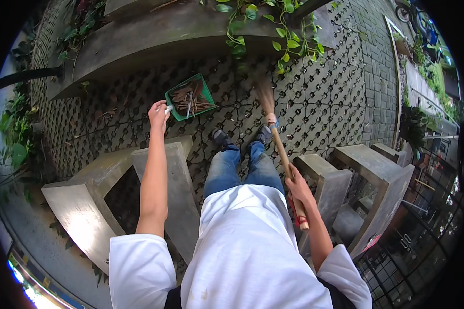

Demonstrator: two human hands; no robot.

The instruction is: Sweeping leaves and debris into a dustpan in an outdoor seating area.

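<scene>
My left hand (pixel 158 115) grips the pale handle of a green plastic dustpan (pixel 207 91). Dry brown leaves and twigs (pixel 189 98) lie in the pan, along with a thin whitish strip. In my right hand (pixel 299 185) is the wooden stick of a broom (pixel 280 148), held near its top end, where a red cord is tied. The broom's bristles (pixel 265 94) reach the paving ahead of my right foot and look blurred. They are apart from the dustpan, to its right.
Perforated paving blocks (pixel 232 112) cover the ground. A concrete bench or ledge (pixel 170 38) spans the front, with trailing vines (pixel 290 38) hanging over it. Concrete structures stand beside me on the left (pixel 81 197) and right (pixel 367 166). Loose leaves (pixel 108 112) lie left of the pan.
</scene>
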